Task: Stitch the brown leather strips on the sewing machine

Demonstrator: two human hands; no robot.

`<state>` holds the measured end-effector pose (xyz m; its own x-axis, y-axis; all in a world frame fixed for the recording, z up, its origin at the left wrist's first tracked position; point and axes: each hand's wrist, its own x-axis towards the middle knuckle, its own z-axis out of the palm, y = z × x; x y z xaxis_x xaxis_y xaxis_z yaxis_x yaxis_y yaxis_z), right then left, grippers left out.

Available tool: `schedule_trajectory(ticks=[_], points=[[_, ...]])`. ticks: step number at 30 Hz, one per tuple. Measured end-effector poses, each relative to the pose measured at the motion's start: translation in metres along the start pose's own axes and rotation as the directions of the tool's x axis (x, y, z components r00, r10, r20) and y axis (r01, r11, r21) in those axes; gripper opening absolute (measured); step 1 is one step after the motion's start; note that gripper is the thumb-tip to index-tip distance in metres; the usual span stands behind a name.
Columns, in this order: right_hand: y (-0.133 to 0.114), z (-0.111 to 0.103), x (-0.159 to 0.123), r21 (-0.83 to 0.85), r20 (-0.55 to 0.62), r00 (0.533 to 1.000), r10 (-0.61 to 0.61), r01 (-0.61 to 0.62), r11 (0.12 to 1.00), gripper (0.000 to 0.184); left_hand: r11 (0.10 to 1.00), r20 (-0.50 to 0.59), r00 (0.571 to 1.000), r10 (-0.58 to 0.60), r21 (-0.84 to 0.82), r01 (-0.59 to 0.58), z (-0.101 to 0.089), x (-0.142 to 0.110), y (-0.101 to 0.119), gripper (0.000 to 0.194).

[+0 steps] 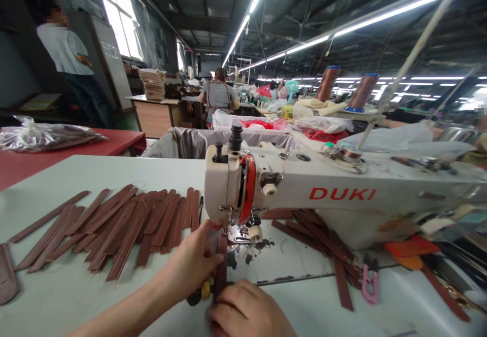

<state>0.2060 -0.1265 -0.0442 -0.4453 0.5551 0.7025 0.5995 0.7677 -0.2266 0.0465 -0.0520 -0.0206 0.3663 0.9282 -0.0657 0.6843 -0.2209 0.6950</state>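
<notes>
A cream DUKI sewing machine (pixel 327 187) stands on the pale table (pixel 61 296). One brown leather strap (pixel 221 271) lies under its presser foot (pixel 233 231), running toward me. My left hand (pixel 192 266) pinches the strap's left edge just in front of the needle, fingers closed on it. My right hand (pixel 249 312) rests curled over the strap's near end at the bottom edge of the view. A small black and yellow tool (pixel 201 292) lies between my hands.
Several brown straps (pixel 114 225) are fanned out left of the machine, more are piled right of the needle (pixel 319 235). Pink snips (pixel 369 278) and orange pieces (pixel 413 248) lie at right. Thread cones (pixel 327 83) stand behind. Other people work farther back; one stands at far left.
</notes>
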Motion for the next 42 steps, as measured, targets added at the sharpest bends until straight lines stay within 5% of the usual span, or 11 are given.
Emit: schedule_trajectory(ticks=[5, 7, 9, 11, 18, 22, 25, 28, 31, 38, 42], points=[[0.014, 0.001, 0.001, -0.093, 0.055, 0.998, -0.021, 0.026, 0.995, 0.023, 0.960, -0.175, 0.953, 0.246, 0.178, -0.215, -0.003, -0.013, -0.004, 0.023], [0.016, 0.001, -0.002, -0.109, 0.060, 0.998, -0.032, 0.039, 0.993, 0.022, 0.856, -0.161, 0.865, 0.475, 0.312, -0.412, -0.001, -0.024, -0.009, 0.035], [0.016, 0.002, -0.003, -0.105, 0.035, 0.999, -0.032, 0.036, 0.994, 0.023, 0.676, -0.095, 0.729, 0.678, 0.469, -0.568, 0.002, -0.031, -0.012, 0.046], [0.015, 0.004, -0.002, -0.097, -0.002, 1.000, -0.018, 0.018, 0.995, 0.025, 0.551, -0.030, 0.655, 0.755, 0.570, -0.610, 0.004, -0.034, -0.013, 0.047], [0.012, 0.008, 0.002, -0.077, -0.014, 1.000, 0.006, -0.007, 0.997, 0.028, 0.521, -0.024, 0.640, 0.768, 0.605, -0.603, 0.002, -0.029, -0.009, 0.040], [0.028, -0.029, 0.003, -0.046, -0.025, 0.989, 0.143, -0.144, 0.989, 0.028, 0.600, -0.101, 0.672, 0.734, 0.562, -0.570, 0.003, -0.031, -0.010, 0.043], [0.062, -0.074, 0.000, -0.255, 0.023, 0.928, 0.372, -0.355, 0.900, 0.024, 0.592, -0.120, 0.673, 0.730, 0.602, -0.535, 0.002, -0.032, -0.008, 0.043], [0.098, -0.104, -0.010, -0.479, 0.157, 0.846, 0.509, -0.386, 0.789, 0.016, 0.571, -0.124, 0.660, 0.741, 0.633, -0.522, -0.001, -0.033, -0.004, 0.043], [0.119, -0.110, -0.020, -0.567, 0.239, 0.789, 0.567, -0.360, 0.741, 0.009, 0.569, -0.107, 0.665, 0.739, 0.628, -0.531, -0.001, -0.033, -0.001, 0.043], [0.128, -0.099, -0.016, -0.635, 0.294, 0.855, 0.428, -0.160, 0.756, 0.028, 0.549, -0.080, 0.683, 0.726, 0.666, -0.505, -0.001, -0.035, 0.004, 0.042], [0.126, -0.106, -0.008, -0.494, 0.148, 0.947, 0.284, -0.178, 0.851, 0.026, 0.495, -0.045, 0.669, 0.742, 0.710, -0.501, -0.002, -0.033, 0.004, 0.044]])
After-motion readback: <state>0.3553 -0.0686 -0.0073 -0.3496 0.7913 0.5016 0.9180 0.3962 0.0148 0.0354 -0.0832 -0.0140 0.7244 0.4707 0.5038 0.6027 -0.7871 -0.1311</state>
